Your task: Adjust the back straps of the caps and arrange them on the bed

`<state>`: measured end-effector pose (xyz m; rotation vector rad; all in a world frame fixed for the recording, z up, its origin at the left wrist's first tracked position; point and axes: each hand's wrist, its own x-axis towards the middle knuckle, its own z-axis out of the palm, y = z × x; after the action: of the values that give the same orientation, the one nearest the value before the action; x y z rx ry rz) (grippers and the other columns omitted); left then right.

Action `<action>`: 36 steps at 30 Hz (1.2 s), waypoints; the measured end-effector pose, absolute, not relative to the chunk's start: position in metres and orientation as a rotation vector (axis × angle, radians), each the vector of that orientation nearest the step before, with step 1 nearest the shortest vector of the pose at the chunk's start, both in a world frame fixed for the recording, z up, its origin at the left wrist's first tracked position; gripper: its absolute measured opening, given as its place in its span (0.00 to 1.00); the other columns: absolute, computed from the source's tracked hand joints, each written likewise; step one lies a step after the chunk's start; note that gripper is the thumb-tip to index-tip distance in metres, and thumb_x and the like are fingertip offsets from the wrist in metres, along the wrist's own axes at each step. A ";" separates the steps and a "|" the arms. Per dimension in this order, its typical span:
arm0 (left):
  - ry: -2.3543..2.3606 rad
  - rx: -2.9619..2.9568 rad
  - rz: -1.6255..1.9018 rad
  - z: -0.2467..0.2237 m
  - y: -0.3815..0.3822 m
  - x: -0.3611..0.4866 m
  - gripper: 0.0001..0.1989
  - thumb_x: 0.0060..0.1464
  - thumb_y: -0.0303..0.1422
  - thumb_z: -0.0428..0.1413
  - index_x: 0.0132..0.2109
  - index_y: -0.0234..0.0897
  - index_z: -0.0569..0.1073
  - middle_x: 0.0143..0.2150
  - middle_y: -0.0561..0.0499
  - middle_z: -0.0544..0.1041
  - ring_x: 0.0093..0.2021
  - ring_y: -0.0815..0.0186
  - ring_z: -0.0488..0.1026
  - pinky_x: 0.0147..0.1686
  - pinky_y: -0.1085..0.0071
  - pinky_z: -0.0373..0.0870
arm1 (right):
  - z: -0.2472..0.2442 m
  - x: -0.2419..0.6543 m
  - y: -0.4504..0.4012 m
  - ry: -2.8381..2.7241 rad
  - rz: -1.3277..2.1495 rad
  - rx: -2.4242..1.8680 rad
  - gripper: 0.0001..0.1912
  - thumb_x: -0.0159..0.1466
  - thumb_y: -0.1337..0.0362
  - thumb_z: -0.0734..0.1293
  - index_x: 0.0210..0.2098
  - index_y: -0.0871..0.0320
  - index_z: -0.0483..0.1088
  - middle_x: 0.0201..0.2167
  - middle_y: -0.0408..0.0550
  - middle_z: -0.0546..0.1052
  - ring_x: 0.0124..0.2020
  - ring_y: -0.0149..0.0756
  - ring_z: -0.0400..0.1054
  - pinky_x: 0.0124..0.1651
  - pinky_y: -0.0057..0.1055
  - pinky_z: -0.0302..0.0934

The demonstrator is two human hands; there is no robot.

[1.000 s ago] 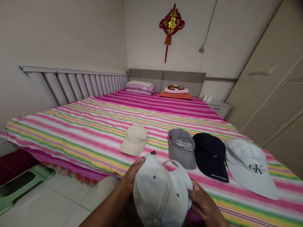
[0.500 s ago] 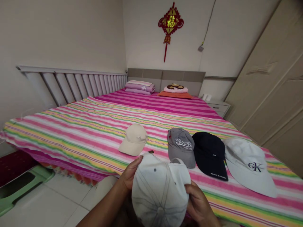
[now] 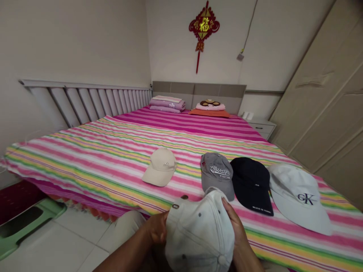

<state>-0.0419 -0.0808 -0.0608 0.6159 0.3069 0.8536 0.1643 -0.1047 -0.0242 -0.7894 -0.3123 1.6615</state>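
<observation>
White cotton cap (image 3: 200, 236) is sitting between our hands, over the near edge of the striped bedspread (image 3: 113, 158), its crown tipping toward us so that the eyelets and seams are showing. Our left hand (image 3: 157, 230) is gripping one side and our right hand (image 3: 239, 241) is closing around the other, both curled snugly on the fabric to steady it. Just beyond, the grey "Always" cap (image 3: 217, 173), navy cap (image 3: 251, 185) and white CK cap (image 3: 299, 196) are lying in a row, with the beige Adidas cap (image 3: 160, 168) apart on the left, all seemingly spread out to show their fronts.
</observation>
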 end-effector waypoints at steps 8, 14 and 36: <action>0.236 0.670 0.788 -0.047 -0.075 -0.038 0.28 0.26 0.29 0.66 0.42 0.33 0.73 0.28 0.47 0.77 0.32 0.58 0.74 0.36 0.65 0.68 | -0.027 0.168 -0.109 -0.395 1.556 -0.726 0.16 0.42 0.54 0.72 0.27 0.57 0.75 0.28 0.50 0.79 0.43 0.51 0.68 0.49 0.46 0.58; 0.386 0.689 0.949 -0.025 -0.058 -0.037 0.08 0.41 0.25 0.59 0.34 0.29 0.75 0.25 0.48 0.76 0.24 0.70 0.71 0.26 0.76 0.65 | -0.042 0.176 -0.122 -0.415 1.608 -0.713 0.13 0.41 0.62 0.75 0.27 0.56 0.73 0.25 0.45 0.78 0.28 0.41 0.71 0.39 0.38 0.63; 0.610 1.077 0.797 0.012 -0.061 -0.031 0.12 0.38 0.31 0.62 0.28 0.32 0.67 0.20 0.56 0.68 0.18 0.78 0.61 0.18 0.81 0.54 | -0.019 0.192 -0.134 -0.789 1.645 -0.688 0.08 0.52 0.62 0.69 0.29 0.60 0.72 0.21 0.46 0.73 0.23 0.29 0.63 0.29 0.24 0.55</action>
<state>-0.0310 -0.0613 0.0118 1.0767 0.6102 0.7973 0.1917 -0.1338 -0.0190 -0.6876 -0.7893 1.6448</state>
